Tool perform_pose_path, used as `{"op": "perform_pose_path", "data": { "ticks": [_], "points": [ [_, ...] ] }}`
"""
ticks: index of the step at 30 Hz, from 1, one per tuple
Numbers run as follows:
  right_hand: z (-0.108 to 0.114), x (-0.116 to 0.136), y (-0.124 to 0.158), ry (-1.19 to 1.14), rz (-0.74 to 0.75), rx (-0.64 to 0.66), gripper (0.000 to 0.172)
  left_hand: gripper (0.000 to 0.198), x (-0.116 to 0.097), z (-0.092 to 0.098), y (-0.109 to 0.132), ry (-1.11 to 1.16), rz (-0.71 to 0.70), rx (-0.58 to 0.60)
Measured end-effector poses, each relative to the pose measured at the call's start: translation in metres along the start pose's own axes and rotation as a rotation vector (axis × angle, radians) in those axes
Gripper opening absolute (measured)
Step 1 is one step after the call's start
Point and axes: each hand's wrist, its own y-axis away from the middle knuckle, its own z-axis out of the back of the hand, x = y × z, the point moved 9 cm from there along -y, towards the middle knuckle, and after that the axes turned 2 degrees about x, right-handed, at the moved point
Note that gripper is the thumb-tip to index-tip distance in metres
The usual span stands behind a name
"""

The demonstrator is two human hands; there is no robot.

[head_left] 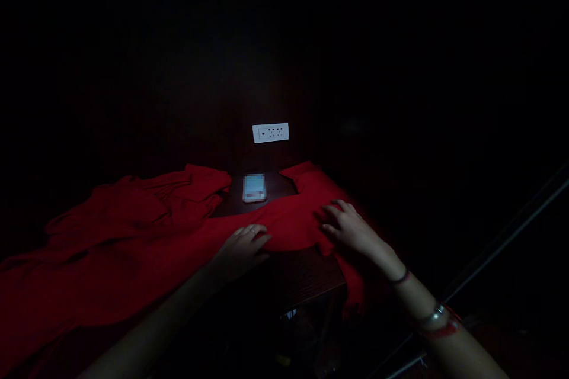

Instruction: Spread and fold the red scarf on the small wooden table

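Observation:
A large red cloth point(178, 243), perhaps a garment, spreads over the dark table from the left side to the right, where part of it hangs past the corner. My left hand point(244, 246), with a ring on one finger, rests at the cloth's near edge, fingers stretched out. Over the right part of the cloth lies my right hand point(351, 228), its fingers apart and bent slightly. Neither hand visibly grips the fabric. Bunched folds of red cloth point(178, 192) lie at the back left.
A lit phone point(254, 188) lies on the dark tabletop point(306, 275) behind the cloth. On the wall above it is a white socket panel point(271, 132). A thin pale bar point(502, 246) slants across the right side. Most surroundings are too dark to make out.

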Motion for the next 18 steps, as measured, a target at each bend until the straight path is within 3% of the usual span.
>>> {"op": "perform_pose_path", "data": {
  "ticks": [4, 8, 10, 13, 15, 18],
  "points": [
    [0.000, -0.002, 0.038, 0.071, 0.053, 0.067, 0.049, 0.027, -0.014, -0.014, -0.001, -0.078, 0.000, 0.145],
    [-0.002, -0.005, 0.041, 0.141, 0.049, 0.104, 0.035, 0.028, -0.008, -0.011, -0.013, -0.043, 0.026, 0.190],
    [0.004, -0.011, 0.036, 0.181, 0.003, 0.083, 0.029, 0.024, -0.003, 0.004, -0.023, 0.045, 0.064, 0.149],
    [0.025, -0.028, 0.028, 0.239, -0.115, -0.068, 0.032, 0.023, -0.006, 0.041, -0.039, 0.222, 0.095, -0.050],
    [0.036, -0.046, 0.029, 0.271, -0.238, -0.149, 0.035, 0.024, -0.021, 0.056, -0.047, 0.264, 0.079, -0.136],
    [0.020, -0.073, 0.037, 0.268, -0.397, -0.027, 0.035, 0.021, -0.064, 0.041, -0.049, 0.186, -0.047, -0.002]
  ]
}}
